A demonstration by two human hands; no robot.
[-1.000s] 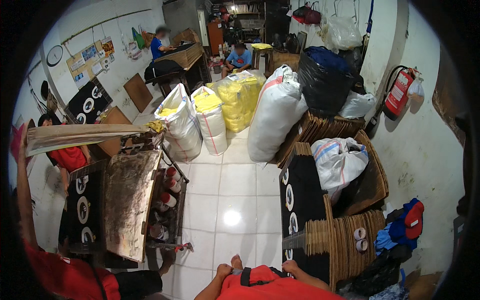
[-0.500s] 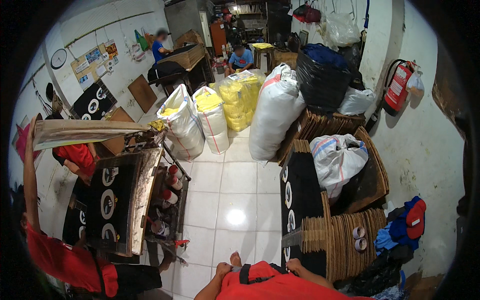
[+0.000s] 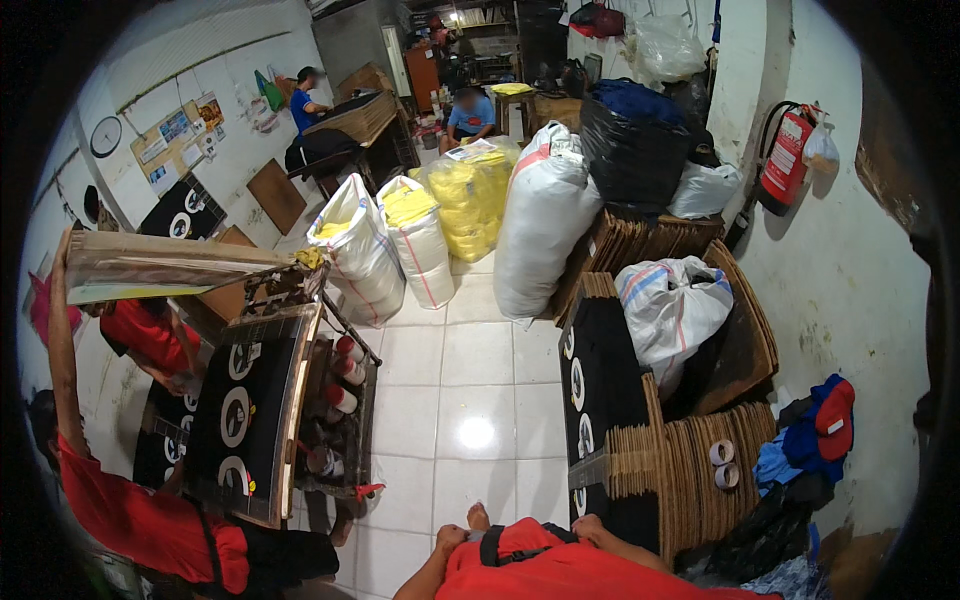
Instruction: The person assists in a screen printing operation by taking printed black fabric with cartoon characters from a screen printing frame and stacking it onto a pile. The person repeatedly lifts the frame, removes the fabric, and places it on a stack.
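Note:
Low in the picture, in front of my red shirt (image 3: pixel 520 565), my left hand (image 3: pixel 450 540) is closed at my waist, beside a black strap (image 3: pixel 492 546). What its fingers hold, if anything, is too small to make out. My right hand (image 3: pixel 588 527) is also closed, on the other side of the shirt, close to the near end of a stack of boards topped with black fabric (image 3: pixel 590 400) bearing round white prints. Its fingers are partly hidden. A bare foot (image 3: pixel 478 516) shows between the hands.
At left, a person in red (image 3: pixel 140 520) holds up a printing frame (image 3: pixel 180 262) above a board with printed black fabric (image 3: pixel 240 400). Sacks of yellow cloth (image 3: pixel 350 240) stand ahead. At right are upright boards (image 3: pixel 700 500), tape rolls (image 3: pixel 722 465) and a fire extinguisher (image 3: pixel 785 160).
The view has shifted slightly. The person in red at left still holds the frame raised, and another person behind it has moved their arms. My hands stay closed at my waist.

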